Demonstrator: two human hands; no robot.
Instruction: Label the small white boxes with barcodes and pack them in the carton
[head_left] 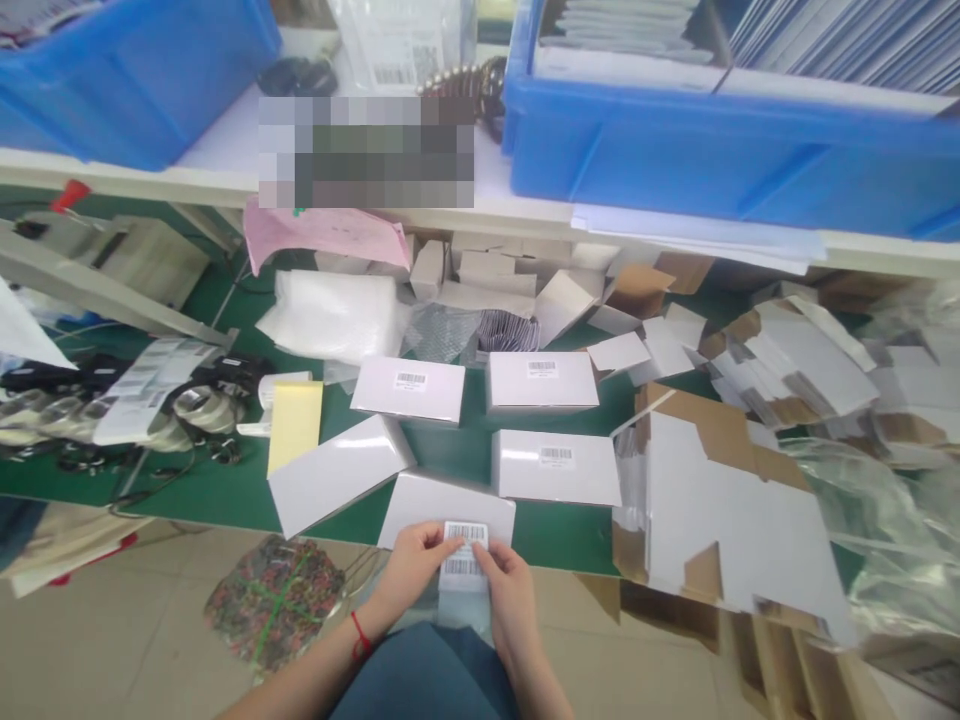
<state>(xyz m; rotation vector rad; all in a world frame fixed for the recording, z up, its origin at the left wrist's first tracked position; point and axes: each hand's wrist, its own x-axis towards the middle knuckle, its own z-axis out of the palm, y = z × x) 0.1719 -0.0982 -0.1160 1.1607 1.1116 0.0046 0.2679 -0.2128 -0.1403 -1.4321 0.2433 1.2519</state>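
A small strip of white barcode labels is pinched between my left hand and my right hand, at the table's front edge. Both thumbs lie on its face, and the fingers behind it are partly hidden. Just beyond my hands lies a white box with no label visible. Another plain white box lies at an angle to its left. Farther back, three white boxes bear barcode labels: one at left, one at back right, one nearer at right.
Flattened cartons are stacked at right, beside clear plastic bags. A yellow pad and dark devices with cables are at left. Blue bins stand on the shelf above. A bundled bag is on the floor.
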